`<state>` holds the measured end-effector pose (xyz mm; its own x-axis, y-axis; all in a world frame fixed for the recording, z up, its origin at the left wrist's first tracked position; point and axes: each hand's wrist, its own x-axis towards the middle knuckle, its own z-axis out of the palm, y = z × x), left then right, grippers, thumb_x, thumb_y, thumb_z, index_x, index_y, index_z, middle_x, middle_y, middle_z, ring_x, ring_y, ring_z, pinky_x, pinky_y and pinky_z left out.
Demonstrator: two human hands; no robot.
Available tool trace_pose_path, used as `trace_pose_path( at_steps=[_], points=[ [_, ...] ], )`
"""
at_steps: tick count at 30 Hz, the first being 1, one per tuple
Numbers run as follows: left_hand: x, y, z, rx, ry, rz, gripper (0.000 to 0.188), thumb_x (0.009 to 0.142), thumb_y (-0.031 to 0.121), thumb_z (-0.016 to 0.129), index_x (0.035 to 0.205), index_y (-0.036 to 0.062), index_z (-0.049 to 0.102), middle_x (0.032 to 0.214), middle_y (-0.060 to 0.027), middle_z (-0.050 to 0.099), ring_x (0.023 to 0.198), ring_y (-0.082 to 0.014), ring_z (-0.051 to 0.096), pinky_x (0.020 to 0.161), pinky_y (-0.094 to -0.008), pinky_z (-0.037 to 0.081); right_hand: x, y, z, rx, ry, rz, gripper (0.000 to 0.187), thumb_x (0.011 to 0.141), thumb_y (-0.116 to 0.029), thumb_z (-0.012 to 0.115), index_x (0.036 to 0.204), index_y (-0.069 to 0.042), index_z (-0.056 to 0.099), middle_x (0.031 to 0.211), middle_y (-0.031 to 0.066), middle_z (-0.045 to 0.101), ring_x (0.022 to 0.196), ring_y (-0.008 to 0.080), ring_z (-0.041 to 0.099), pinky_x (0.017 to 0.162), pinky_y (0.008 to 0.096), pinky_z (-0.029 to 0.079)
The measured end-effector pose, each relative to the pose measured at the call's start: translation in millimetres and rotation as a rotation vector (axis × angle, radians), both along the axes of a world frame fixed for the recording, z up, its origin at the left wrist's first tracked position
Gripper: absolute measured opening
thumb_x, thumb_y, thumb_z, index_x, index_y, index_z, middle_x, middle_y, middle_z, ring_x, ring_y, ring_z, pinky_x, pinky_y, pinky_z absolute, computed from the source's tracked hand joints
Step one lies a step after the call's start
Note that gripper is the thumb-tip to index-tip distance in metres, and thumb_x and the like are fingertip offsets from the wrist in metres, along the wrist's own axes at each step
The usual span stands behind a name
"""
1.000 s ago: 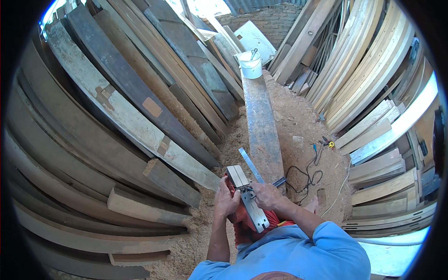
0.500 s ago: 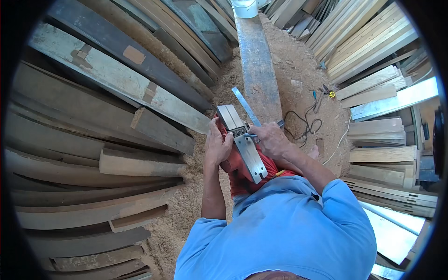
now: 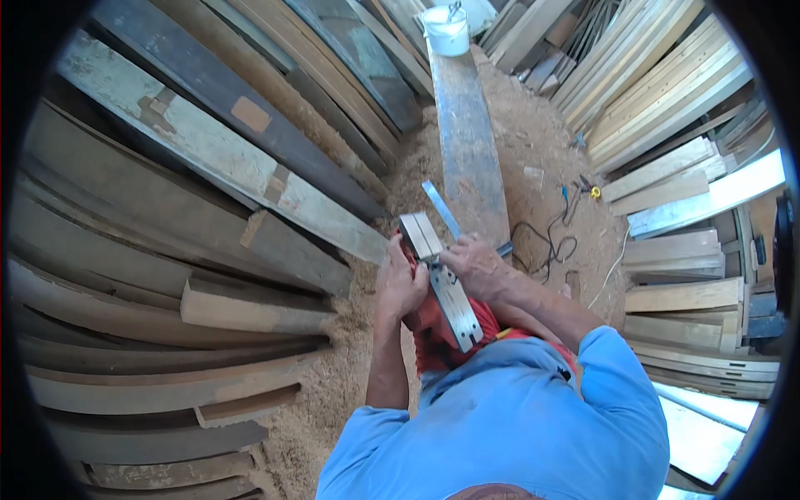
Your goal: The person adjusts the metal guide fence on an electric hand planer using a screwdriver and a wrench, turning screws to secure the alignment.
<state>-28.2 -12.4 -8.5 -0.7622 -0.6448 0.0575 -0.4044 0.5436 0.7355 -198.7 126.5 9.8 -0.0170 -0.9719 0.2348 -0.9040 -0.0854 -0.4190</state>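
Observation:
An electric hand planer (image 3: 457, 312) lies upside down over my lap, its two bright metal sole plates facing up. My left hand (image 3: 402, 287) grips the planer's side, with the thumb near the gap between the plates. At that gap the fingers of my right hand (image 3: 483, 271) are pinched together over the cutter area. Whatever they hold is hidden by the hand. Just beyond the right hand, a thin metal strip like a square's blade (image 3: 441, 208) slants across the end of a plank.
A long worn plank (image 3: 471, 142) runs away from me, with a white bucket (image 3: 447, 35) on its far end. Boards (image 3: 275, 187) crowd the left, and stacked timber (image 3: 667, 300) lines the right. A dark cord (image 3: 550, 246) and a yellow-handled tool (image 3: 594, 192) lie among sawdust.
My right fingers have closed in over the cutter gap, and the small metal tool seen in them before is now hidden. The view has tilted up slightly, showing more of the bucket.

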Motion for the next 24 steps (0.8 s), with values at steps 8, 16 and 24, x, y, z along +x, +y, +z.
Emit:
trace_pose_path(
  at_steps=[8,16,24],
  points=[
    [-13,11,17,-0.041,-0.124,0.012,0.079,0.085,0.018,0.069,0.150,-0.0037,0.029,0.122,-0.0360,0.060,0.113,-0.0536,0.059,0.098,-0.0603,0.046,-7,-18,-17,0.257,-0.485,-0.196,0.017,0.093,-0.016,0.062,0.096,0.001,0.059,0.090,0.0270,0.068,0.093,0.0496,0.067,0.080,0.0562,0.051],
    [-10,25,22,-0.091,-0.142,0.031,0.075,0.085,0.016,0.068,0.151,0.0005,0.037,0.125,-0.0301,0.061,0.116,-0.0483,0.059,0.102,-0.0558,0.046,21,-3,-8,0.129,-0.614,-0.463,0.029,0.100,-0.023,0.060,0.086,0.001,0.062,0.079,0.0269,0.063,0.077,0.0447,0.065,0.070,0.0512,0.049],
    [-15,18,23,-0.090,-0.021,-0.003,0.077,0.080,0.014,0.068,0.150,-0.0004,0.039,0.120,-0.0300,0.062,0.114,-0.0480,0.060,0.100,-0.0566,0.045,22,-3,-23,0.085,-0.571,-0.588,0.030,0.103,-0.026,0.056,0.086,-0.002,0.062,0.076,0.0267,0.062,0.073,0.0444,0.065,0.065,0.0519,0.048]
  ],
)
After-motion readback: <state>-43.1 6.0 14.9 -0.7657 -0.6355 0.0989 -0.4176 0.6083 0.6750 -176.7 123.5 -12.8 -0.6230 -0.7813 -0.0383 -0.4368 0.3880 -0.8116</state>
